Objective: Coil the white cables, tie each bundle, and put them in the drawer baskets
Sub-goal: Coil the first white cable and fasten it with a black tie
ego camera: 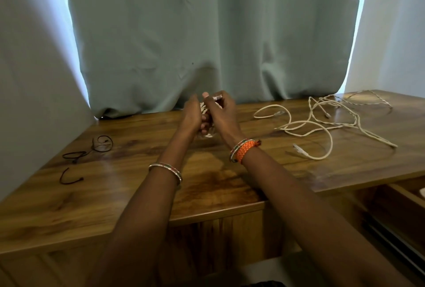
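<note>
Above the middle of the wooden table point(115, 183), my left hand point(193, 116) holds a coiled white cable point(204, 110), mostly hidden between my two hands. My right hand point(222, 112) pinches that cable's plug end point(217, 97) at the top of the coil. Several loose white cables point(322, 123) lie tangled on the table to the right, apart from both hands. Three dark ties point(92, 148) lie on the table at the left.
A grey-green curtain point(207, 33) hangs right behind the table's back edge. At the lower right an open wooden drawer point(404, 197) sticks out below the tabletop, with something white just showing at the frame edge.
</note>
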